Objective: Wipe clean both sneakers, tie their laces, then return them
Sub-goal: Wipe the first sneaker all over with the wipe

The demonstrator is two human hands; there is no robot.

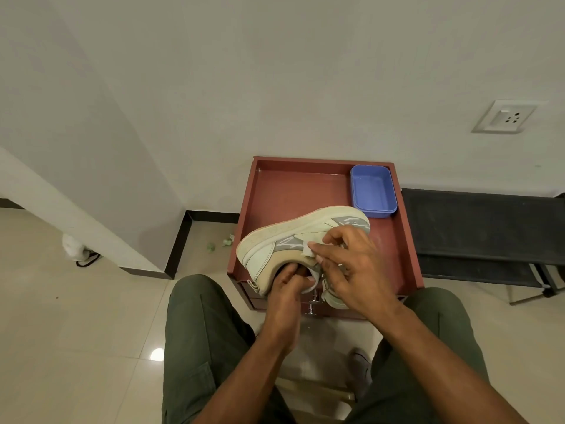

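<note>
Cream sneaker (293, 237) with grey panels (speckled sole), blue tub (373, 191), reddish-brown tray (244, 209), olive trousers (201, 332).

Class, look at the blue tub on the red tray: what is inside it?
The blue tub in the far right corner of the red tray shows only its glossy blue floor; whether it holds water cannot be told. No cloth or tool lies in it.

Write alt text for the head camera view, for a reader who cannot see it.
A seated person's left hand grips a pale sneaker tipped on its side by its opening, while the right hand presses a small white wipe to its side. Beneath is a red-brown tray-topped stand holding a blue tub.
</note>
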